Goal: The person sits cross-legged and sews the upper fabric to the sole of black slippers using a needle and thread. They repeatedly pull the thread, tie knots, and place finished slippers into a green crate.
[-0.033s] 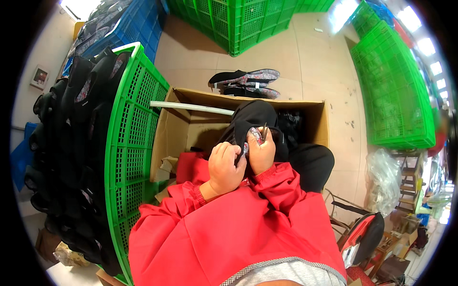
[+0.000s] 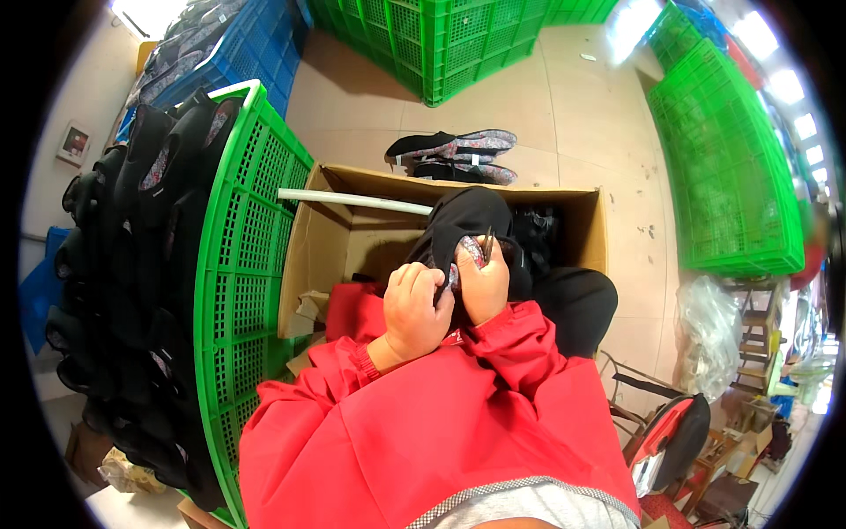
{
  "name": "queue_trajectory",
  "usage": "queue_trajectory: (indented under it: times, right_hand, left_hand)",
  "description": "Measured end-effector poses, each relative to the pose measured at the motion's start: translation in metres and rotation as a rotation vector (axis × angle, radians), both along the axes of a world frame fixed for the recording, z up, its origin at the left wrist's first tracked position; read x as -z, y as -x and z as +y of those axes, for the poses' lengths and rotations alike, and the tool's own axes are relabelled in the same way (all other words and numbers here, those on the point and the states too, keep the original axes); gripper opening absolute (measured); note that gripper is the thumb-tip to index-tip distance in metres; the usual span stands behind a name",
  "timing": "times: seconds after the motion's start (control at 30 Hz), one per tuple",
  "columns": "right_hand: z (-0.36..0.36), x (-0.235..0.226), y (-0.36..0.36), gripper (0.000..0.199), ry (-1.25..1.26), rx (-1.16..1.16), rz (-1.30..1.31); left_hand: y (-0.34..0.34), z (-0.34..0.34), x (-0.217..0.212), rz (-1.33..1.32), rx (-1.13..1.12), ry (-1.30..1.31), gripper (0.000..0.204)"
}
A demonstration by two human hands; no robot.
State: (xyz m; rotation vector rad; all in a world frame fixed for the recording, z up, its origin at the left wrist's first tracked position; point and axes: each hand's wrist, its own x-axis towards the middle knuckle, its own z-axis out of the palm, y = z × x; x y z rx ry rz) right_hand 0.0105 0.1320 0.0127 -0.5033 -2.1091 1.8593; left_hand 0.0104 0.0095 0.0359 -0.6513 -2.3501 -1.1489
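Note:
Over my lap, my left hand (image 2: 418,310) is closed, its fingers pinching the edge of a black fabric shoe (image 2: 471,250) with a floral lining. My right hand (image 2: 484,284) grips the same shoe from the other side, thumb on top. A small dark metal tool (image 2: 489,242) with two narrow tips, like thread snips, sticks up from the right hand. Much of the shoe is hidden by my fingers and blends into my black trousers. Beneath stands an open cardboard box (image 2: 301,264) with dark items at its right end.
At the left, a green crate (image 2: 256,220) stands beside a tall pile of black shoes (image 2: 145,291). A white pipe (image 2: 352,199) lies across the box. Floral-lined shoes (image 2: 454,145) rest on the floor beyond. More green crates (image 2: 727,167) stand right and ahead; a chair (image 2: 674,432) is at lower right.

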Motion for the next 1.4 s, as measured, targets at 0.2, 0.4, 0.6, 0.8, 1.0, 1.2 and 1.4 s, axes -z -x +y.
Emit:
queue_trajectory:
  times: [0.2, 0.4, 0.6, 0.8, 1.0, 1.2, 1.4]
  right_hand:
    - [0.04, -0.041, -0.013, 0.035, 0.56, -0.531, -0.096]
    - [0.086, -0.064, -0.016, 0.028, 0.263, -0.248, -0.113]
    - [0.05, 0.001, -0.019, 0.031, -0.012, -0.209, -0.08]
    - [0.046, 0.001, -0.012, 0.022, -0.082, -0.143, -0.11]
    - [0.045, 0.02, -0.01, 0.021, 0.048, -0.154, -0.074]
    - [0.052, 0.008, -0.011, 0.027, -0.035, -0.185, -0.09]
    - [0.043, 0.018, -0.007, 0.028, 0.025, -0.223, -0.051]
  left_hand:
    - [0.027, -0.022, -0.018, 0.059, 0.049, 0.163, 0.024]
    - [0.044, -0.028, -0.025, 0.101, 0.087, 0.209, 0.025]
    - [0.043, -0.022, -0.02, 0.117, 0.187, 0.223, 0.026]
    - [0.037, -0.031, -0.035, 0.082, 0.286, 0.243, 0.03]
    - [0.019, -0.016, -0.03, 0.188, 0.171, 0.392, 0.037]
    - [0.042, -0.005, 0.002, 0.205, 0.101, 0.388, 0.031]
    - [0.069, 0.002, 0.016, 0.132, 0.035, 0.479, 0.014]
